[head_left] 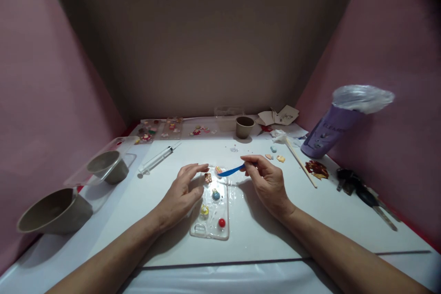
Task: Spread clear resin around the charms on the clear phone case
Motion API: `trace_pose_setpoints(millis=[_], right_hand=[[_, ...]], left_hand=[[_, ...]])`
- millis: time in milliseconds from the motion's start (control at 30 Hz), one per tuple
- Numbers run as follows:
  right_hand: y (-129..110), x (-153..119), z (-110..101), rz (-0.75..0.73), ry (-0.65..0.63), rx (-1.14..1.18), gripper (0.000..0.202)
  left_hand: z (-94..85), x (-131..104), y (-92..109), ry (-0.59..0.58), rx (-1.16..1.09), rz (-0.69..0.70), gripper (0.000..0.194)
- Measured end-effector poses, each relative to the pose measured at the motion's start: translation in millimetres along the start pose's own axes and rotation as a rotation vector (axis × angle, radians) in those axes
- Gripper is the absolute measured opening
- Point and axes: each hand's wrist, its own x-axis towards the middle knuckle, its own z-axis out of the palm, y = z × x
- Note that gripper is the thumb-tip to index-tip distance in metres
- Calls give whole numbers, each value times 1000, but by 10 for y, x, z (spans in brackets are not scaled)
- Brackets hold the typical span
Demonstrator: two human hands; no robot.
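Note:
A clear phone case [210, 230] lies on the white board in front of me, with small charms on it: a red ball [222, 223], a yellow piece [204, 210], a blue round one [216, 195] and a brown one [208, 178]. My right hand [267, 181] pinches a blue plastic tool [231, 171]. The tool's tip is at an orange and white charm [218, 170] near the case's far end. My left hand [184, 193] rests by the case's left edge, fingers apart and reaching over its far left corner, holding nothing.
Left: two grey-brown cups [55, 211], a clear tray [77, 174] and a syringe [155, 163]. Back: decorated cases [172, 128] and a small cup [245, 127]. Right: a wooden stick [301, 163], loose charms [280, 158], a purple container [327, 131] and black-handled tools [367, 196].

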Motion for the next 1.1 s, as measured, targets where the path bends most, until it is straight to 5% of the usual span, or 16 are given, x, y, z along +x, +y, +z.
trace_pose_setpoints(millis=[867, 1100], right_hand=[[29, -29, 4, -95, 82, -7, 15], [20, -59, 38, -161, -21, -56, 17]], left_hand=[[0, 9, -9, -4, 7, -1, 48], [1, -6, -11, -4, -8, -6, 48]])
